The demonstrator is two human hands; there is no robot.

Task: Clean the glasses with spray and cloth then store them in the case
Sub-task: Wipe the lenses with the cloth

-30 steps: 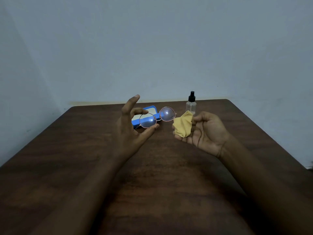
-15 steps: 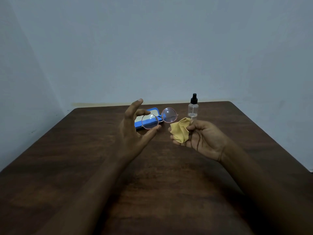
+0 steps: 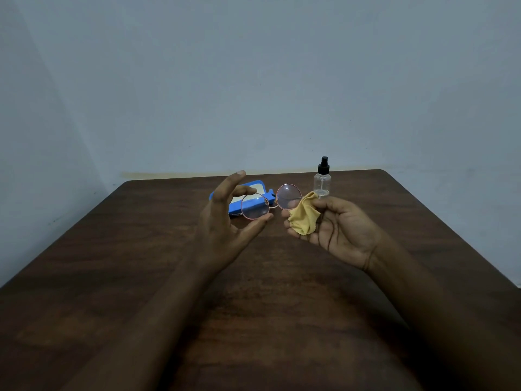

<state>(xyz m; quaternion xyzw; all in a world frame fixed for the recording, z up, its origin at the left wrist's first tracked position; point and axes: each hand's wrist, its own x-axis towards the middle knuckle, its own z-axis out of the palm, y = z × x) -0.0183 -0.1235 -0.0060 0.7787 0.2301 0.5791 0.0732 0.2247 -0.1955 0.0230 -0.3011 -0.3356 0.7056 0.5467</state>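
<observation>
Pinched at the rim of one lens, the glasses (image 3: 286, 196) hang in the left hand (image 3: 225, 235), its thumb (image 3: 260, 220) under the frame and a curled finger over the top, while the forefinger stands up free and the hand is otherwise fairly open. Just beside the other lens, the right hand (image 3: 341, 235) lies palm up and grips the yellow cloth (image 3: 303, 218), bunched between thumb and fingertips, with one corner touching or nearly touching that lens's outer edge. Both hands are held above the table (image 3: 141, 249), a little short of its far edge. Behind the left hand the blue case (image 3: 235, 207) lies open close to that far edge, and the spray bottle (image 3: 322, 183) stands upright to its right, also near the far edge. I judge the wiping step to be in hand: the bottle is set down and the cloth is brought up to the lens. The next move calls for closing the cloth over both faces of that lens and rubbing lightly, with the left hand's pinch firm enough to steady the thin frame without bending it. Whether the lenses are wet cannot be told in this dim light, and glare covers them. The temples are not visible, so folded or unfolded is unclear, and the left hand hides part of the case.
</observation>
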